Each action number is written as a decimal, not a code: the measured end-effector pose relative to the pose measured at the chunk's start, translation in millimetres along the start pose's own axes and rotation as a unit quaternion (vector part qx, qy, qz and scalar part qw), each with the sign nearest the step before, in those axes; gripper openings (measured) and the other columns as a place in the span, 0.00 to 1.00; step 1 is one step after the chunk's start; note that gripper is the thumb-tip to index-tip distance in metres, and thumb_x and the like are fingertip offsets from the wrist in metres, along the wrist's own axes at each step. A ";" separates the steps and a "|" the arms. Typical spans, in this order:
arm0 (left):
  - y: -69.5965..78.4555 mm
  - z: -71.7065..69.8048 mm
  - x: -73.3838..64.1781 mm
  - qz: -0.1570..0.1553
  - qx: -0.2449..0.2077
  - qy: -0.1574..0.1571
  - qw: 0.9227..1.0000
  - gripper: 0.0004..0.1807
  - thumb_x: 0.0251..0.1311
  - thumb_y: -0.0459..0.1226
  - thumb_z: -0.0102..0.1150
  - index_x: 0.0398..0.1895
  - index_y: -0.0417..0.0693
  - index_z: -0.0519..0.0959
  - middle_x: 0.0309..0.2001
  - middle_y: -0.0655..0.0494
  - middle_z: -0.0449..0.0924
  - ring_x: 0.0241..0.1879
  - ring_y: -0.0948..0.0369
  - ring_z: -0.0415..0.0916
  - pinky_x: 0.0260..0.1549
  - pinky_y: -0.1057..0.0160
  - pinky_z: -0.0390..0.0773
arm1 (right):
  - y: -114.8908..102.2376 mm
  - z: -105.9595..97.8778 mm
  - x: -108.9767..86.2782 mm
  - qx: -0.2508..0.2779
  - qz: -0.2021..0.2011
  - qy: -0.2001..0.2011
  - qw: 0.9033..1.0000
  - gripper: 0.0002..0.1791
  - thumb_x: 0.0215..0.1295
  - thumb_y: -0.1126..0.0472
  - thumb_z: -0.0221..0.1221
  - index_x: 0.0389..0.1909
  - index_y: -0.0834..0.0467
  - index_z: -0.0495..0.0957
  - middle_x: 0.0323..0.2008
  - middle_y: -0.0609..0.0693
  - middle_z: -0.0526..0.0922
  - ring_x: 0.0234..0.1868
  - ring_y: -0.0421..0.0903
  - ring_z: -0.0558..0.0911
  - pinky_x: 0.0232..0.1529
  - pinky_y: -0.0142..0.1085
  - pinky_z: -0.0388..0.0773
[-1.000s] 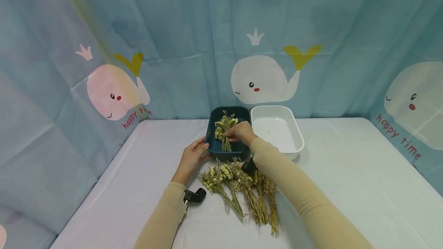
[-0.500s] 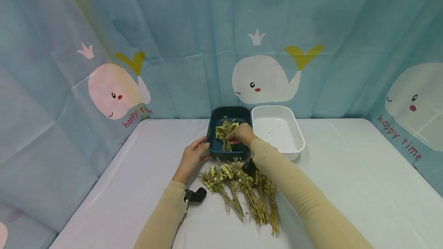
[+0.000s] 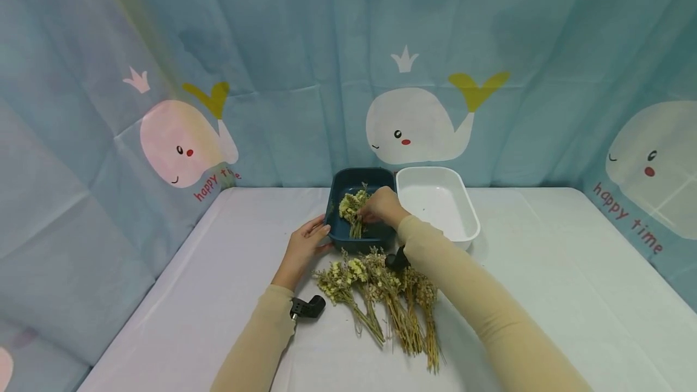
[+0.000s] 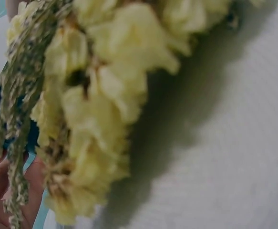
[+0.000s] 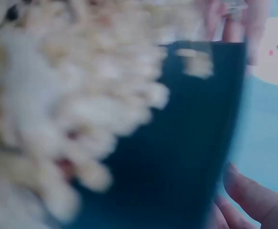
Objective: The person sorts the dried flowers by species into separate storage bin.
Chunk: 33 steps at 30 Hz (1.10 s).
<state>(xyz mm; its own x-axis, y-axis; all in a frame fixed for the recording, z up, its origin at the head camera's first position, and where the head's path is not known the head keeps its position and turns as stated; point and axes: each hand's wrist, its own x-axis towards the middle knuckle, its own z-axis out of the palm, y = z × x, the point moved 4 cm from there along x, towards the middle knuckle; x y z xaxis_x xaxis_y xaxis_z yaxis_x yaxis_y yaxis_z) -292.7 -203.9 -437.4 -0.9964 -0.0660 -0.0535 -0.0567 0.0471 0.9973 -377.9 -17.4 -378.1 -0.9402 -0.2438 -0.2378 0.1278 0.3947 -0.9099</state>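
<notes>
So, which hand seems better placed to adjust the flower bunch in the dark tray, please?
Probably the right hand: it is at the flower bunch, while the left hand touches the dark tray at its edge.

Both forearms [image 3: 468, 286] reached forward. The left hand [image 3: 302, 248] showed fingers extended; the right hand [image 3: 382, 207] angled leftward, fingertips low.

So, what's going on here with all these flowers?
A person's right hand is at a small bunch of pale-yellow dried flowers in a dark blue rectangular tray; how firmly it grips, I can't tell. The left hand touches the tray's side. Several more dried-flower bunches lie in front, on a white-covered table. A glossy white rectangular tray stands alongside.
</notes>
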 end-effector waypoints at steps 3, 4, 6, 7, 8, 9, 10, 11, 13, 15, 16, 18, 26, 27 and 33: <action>0.4 0.1 0.5 -0.002 -0.001 0.002 1.000 0.29 0.73 0.42 0.55 0.74 0.48 0.64 0.74 0.42 0.62 0.71 0.46 0.66 0.61 0.49 0.81 | -13.5 -6.0 -10.1 0.014 -0.026 -0.008 1.000 0.17 0.64 0.68 0.64 0.52 0.72 0.81 0.51 0.65 0.85 0.52 0.59 0.86 0.57 0.49 0.84; 0.7 -0.3 0.2 -0.002 -0.001 0.002 1.000 0.29 0.73 0.42 0.55 0.75 0.47 0.64 0.75 0.42 0.62 0.71 0.46 0.66 0.61 0.49 0.80 | -18.1 -7.8 -14.1 0.023 -0.031 -0.010 0.999 0.17 0.65 0.66 0.64 0.52 0.71 0.82 0.51 0.65 0.85 0.53 0.59 0.85 0.58 0.49 0.84; 1.5 -0.8 -0.9 -0.003 -0.001 0.001 1.000 0.30 0.73 0.42 0.55 0.75 0.48 0.63 0.75 0.42 0.61 0.71 0.46 0.66 0.62 0.49 0.80 | -25.9 -11.8 -20.6 0.046 -0.033 -0.013 0.998 0.17 0.66 0.64 0.64 0.53 0.69 0.82 0.50 0.63 0.86 0.51 0.56 0.86 0.56 0.45 0.85; 1.6 -1.1 -1.3 -0.004 0.000 0.000 1.000 0.30 0.73 0.42 0.55 0.75 0.48 0.63 0.75 0.42 0.61 0.71 0.46 0.65 0.63 0.48 0.79 | -29.4 -13.8 -24.8 0.055 -0.031 -0.016 0.998 0.17 0.67 0.62 0.64 0.53 0.67 0.82 0.50 0.62 0.86 0.51 0.54 0.87 0.54 0.44 0.86; 1.9 -1.2 -1.9 -0.004 0.000 -0.002 1.000 0.30 0.73 0.43 0.54 0.75 0.48 0.62 0.75 0.42 0.60 0.71 0.45 0.65 0.63 0.48 0.79 | -32.5 -15.9 -29.4 0.064 -0.029 -0.018 0.997 0.18 0.67 0.61 0.64 0.53 0.66 0.82 0.49 0.62 0.86 0.50 0.53 0.87 0.53 0.42 0.87; 1.9 -1.3 -2.1 -0.004 0.001 -0.003 1.000 0.31 0.73 0.43 0.54 0.76 0.48 0.62 0.75 0.41 0.60 0.72 0.45 0.64 0.63 0.48 0.79 | -34.6 -18.1 -33.8 0.072 -0.030 -0.021 0.997 0.18 0.66 0.61 0.65 0.54 0.65 0.82 0.49 0.61 0.86 0.50 0.52 0.87 0.52 0.41 0.87; 2.0 -1.3 -2.4 -0.003 0.000 -0.005 1.000 0.31 0.73 0.43 0.54 0.76 0.48 0.62 0.75 0.41 0.60 0.72 0.45 0.64 0.63 0.48 0.79 | -36.2 -20.5 -38.9 0.079 -0.032 -0.024 0.996 0.18 0.66 0.60 0.65 0.55 0.65 0.82 0.50 0.61 0.86 0.50 0.52 0.87 0.52 0.40 0.87; 2.1 -1.2 -2.6 -0.002 0.000 -0.006 1.000 0.31 0.73 0.43 0.54 0.76 0.48 0.62 0.75 0.42 0.60 0.72 0.45 0.64 0.63 0.48 0.79 | -37.1 -23.0 -43.7 0.079 -0.037 -0.028 0.996 0.19 0.67 0.60 0.65 0.55 0.65 0.82 0.51 0.61 0.86 0.51 0.52 0.87 0.51 0.40 0.88; 1.6 -1.0 -1.9 -0.002 0.000 -0.007 1.000 0.31 0.73 0.43 0.54 0.76 0.48 0.62 0.75 0.42 0.60 0.72 0.46 0.64 0.63 0.49 0.79 | -37.3 -27.6 -54.2 0.081 -0.046 -0.033 0.995 0.18 0.67 0.59 0.64 0.55 0.64 0.82 0.52 0.61 0.85 0.54 0.54 0.86 0.54 0.41 0.87; 1.4 -0.8 -1.8 -0.001 0.000 -0.008 1.000 0.31 0.73 0.43 0.54 0.76 0.48 0.62 0.75 0.42 0.60 0.72 0.46 0.64 0.63 0.49 0.79 | -34.6 -32.4 -63.9 0.083 -0.060 -0.041 0.994 0.17 0.68 0.60 0.64 0.54 0.64 0.82 0.52 0.61 0.86 0.55 0.56 0.85 0.54 0.42 0.86; 1.4 -0.7 -1.8 -0.001 -0.001 -0.009 1.000 0.31 0.73 0.43 0.54 0.76 0.48 0.62 0.75 0.42 0.60 0.72 0.46 0.63 0.63 0.49 0.79 | -32.4 -34.8 -68.9 0.080 -0.067 -0.044 0.994 0.17 0.68 0.60 0.64 0.54 0.64 0.83 0.51 0.61 0.86 0.55 0.56 0.85 0.54 0.41 0.86; 1.0 -0.4 -1.3 -0.002 0.000 -0.010 1.000 0.31 0.73 0.43 0.54 0.76 0.48 0.62 0.75 0.42 0.60 0.72 0.46 0.63 0.63 0.49 0.79 | -27.5 -39.4 -79.1 0.078 -0.074 -0.048 0.993 0.16 0.67 0.60 0.64 0.52 0.63 0.83 0.48 0.59 0.88 0.53 0.55 0.86 0.52 0.40 0.87; -2.0 -0.4 0.2 -0.004 0.001 -0.011 1.000 0.30 0.73 0.42 0.54 0.76 0.48 0.62 0.76 0.42 0.59 0.73 0.46 0.62 0.62 0.50 0.80 | 0.0 -53.5 -122.2 0.100 -0.078 -0.086 0.988 0.19 0.67 0.61 0.64 0.55 0.66 0.80 0.46 0.57 0.88 0.51 0.52 0.87 0.53 0.40 0.87; -2.3 -0.4 0.3 -0.005 0.002 -0.010 1.000 0.30 0.73 0.42 0.54 0.76 0.48 0.62 0.76 0.42 0.58 0.73 0.46 0.62 0.62 0.50 0.80 | 3.8 -54.8 -126.6 0.104 -0.079 -0.091 0.987 0.20 0.67 0.61 0.64 0.56 0.67 0.80 0.46 0.57 0.88 0.50 0.51 0.88 0.53 0.40 0.87; -1.1 -0.9 0.9 -0.002 0.005 -0.007 1.000 0.30 0.73 0.43 0.54 0.76 0.49 0.62 0.76 0.43 0.59 0.72 0.46 0.63 0.62 0.49 0.80 | 22.1 -60.4 -145.8 0.105 -0.085 -0.093 0.986 0.21 0.67 0.59 0.64 0.55 0.69 0.80 0.43 0.55 0.89 0.48 0.51 0.88 0.55 0.44 0.86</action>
<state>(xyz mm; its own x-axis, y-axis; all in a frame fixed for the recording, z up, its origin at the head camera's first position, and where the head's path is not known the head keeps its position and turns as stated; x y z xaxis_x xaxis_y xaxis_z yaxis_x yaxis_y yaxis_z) -293.5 -204.9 -438.5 -0.9970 -0.0518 -0.0581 -0.0611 0.0574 0.9965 -257.0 80.4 -342.9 -0.8820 -0.4566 -0.1165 0.0544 0.1469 -0.9877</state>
